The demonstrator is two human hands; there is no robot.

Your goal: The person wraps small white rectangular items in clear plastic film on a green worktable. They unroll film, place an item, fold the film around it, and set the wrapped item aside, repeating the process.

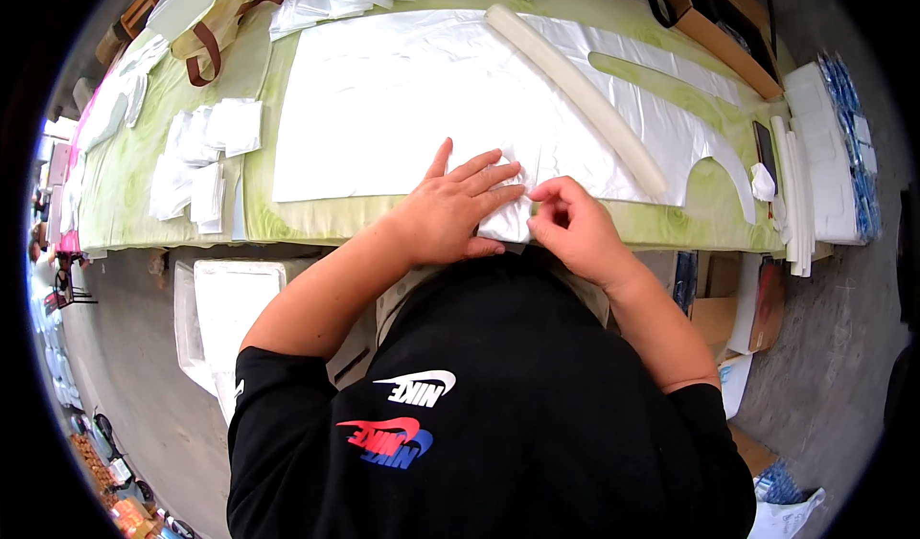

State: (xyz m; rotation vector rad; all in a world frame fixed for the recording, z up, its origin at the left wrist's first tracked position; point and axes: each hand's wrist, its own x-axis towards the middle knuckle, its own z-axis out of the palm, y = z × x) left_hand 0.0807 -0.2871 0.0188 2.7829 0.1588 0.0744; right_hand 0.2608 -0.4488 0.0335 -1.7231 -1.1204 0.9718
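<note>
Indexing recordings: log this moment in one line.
left hand: spread over folded plastic; right hand: at its edge; roll: across white sheet

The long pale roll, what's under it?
Under the pale roll lies a white plastic sheet, spread over the green tablecloth. The strip right beneath the roll is covered, so that bit can't be seen.

Small white packet (pixel 505 223) pressed under left hand (pixel 443 204); edge apparently pinched by right hand (pixel 580 232); pale roll (pixel 575 100) laid across white sheeting (pixel 383 98).
</note>
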